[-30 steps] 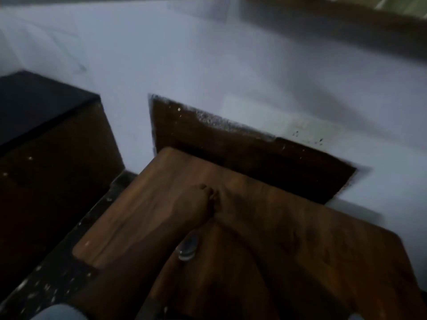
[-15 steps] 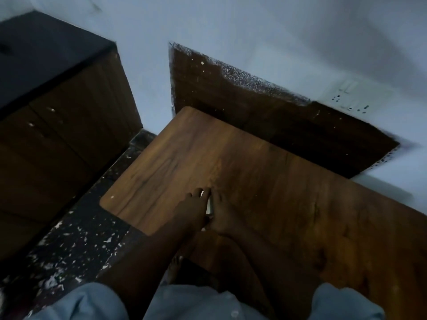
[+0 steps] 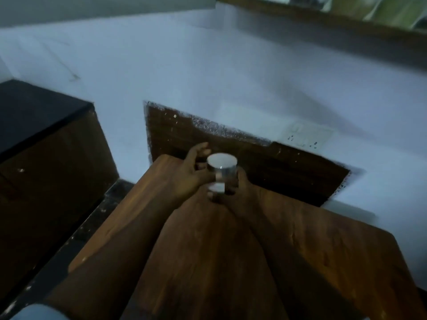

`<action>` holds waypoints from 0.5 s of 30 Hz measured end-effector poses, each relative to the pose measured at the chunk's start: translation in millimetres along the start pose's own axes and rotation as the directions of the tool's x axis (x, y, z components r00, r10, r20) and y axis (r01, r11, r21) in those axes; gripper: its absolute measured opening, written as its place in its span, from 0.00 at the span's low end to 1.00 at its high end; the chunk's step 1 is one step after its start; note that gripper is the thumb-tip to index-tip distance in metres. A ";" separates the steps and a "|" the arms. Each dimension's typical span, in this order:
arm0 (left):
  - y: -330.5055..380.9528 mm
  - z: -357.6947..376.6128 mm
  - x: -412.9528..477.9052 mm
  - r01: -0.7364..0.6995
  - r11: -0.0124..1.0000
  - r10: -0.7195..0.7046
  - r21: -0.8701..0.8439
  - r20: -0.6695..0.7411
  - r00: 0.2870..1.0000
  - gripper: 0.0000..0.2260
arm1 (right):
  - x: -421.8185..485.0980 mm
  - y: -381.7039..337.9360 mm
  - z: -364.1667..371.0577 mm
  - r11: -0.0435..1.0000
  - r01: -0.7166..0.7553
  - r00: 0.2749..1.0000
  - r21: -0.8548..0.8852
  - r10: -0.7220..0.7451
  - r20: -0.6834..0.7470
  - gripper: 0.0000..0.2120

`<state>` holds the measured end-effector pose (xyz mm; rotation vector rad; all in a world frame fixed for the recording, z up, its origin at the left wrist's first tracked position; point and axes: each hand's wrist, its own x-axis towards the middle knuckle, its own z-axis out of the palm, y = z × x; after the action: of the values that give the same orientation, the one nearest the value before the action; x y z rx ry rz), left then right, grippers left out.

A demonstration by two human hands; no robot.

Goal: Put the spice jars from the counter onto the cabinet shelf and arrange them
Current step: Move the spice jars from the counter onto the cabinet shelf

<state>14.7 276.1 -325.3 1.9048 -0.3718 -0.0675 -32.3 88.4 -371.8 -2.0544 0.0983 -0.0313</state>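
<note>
A small glass spice jar point(image 3: 221, 181) with a shiny metal lid is lifted in front of me above the far edge of a brown wooden table point(image 3: 312, 262). My left hand point(image 3: 189, 175) holds its left side, fingers curled round the jar. My right hand point(image 3: 240, 192) grips its right side and lower part. The jar's contents are too blurred to tell. High at the top right runs a dark wooden shelf edge point(image 3: 323, 21) with greenish things on it.
A dark cabinet with a black top point(image 3: 41, 125) stands at the left. A brown panel point(image 3: 265, 162) and a white socket plate point(image 3: 308, 135) are on the pale wall behind the table. Speckled dark floor point(image 3: 76, 239) lies between cabinet and table.
Both hands were low on the table half a second ago with the jar barely visible; now they have raised the jar, and my view has tilted up toward the wall and shelf.
</note>
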 end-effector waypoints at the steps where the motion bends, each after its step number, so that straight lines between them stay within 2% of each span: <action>1: 15.9 7.3 5.8 0.005 0.994 -0.015 -0.112 -0.087 0.996 0.31 | 6.9 -19.5 -9.1 0.999 0.052 0.986 -0.004 -0.052 -0.159 0.44; 3: 48.7 26.6 15.5 -0.001 0.977 -0.043 -0.215 -0.202 0.978 0.25 | 21.2 -56.7 -27.1 0.983 0.133 0.888 -0.128 -0.175 -0.425 0.40; 5: 85.6 41.3 27.0 -0.069 0.965 0.019 -0.254 -0.195 0.981 0.25 | 35.8 -91.8 -48.1 0.941 0.178 0.790 -0.289 -0.311 -0.528 0.40; 9: 168.4 35.4 64.7 -0.259 0.925 0.188 -0.278 -0.257 0.948 0.29 | 58.2 -159.5 -102.7 0.849 0.300 0.685 -0.435 -0.509 -0.521 0.38; 12: 229.0 11.9 100.9 -0.411 0.859 0.342 -0.306 -0.254 0.905 0.29 | 67.6 -208.6 -141.5 0.822 0.440 0.611 -0.362 -0.569 -0.551 0.37; 15: 275.2 -10.4 137.6 -0.416 0.878 0.363 -0.236 -0.239 0.901 0.40 | 81.3 -247.9 -169.3 0.776 0.545 0.542 -0.317 -0.615 -0.573 0.36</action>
<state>86.0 159.8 -49.2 1.5073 -0.5806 0.3149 51.8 47.3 -75.2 -1.9941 -0.1733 -1.2093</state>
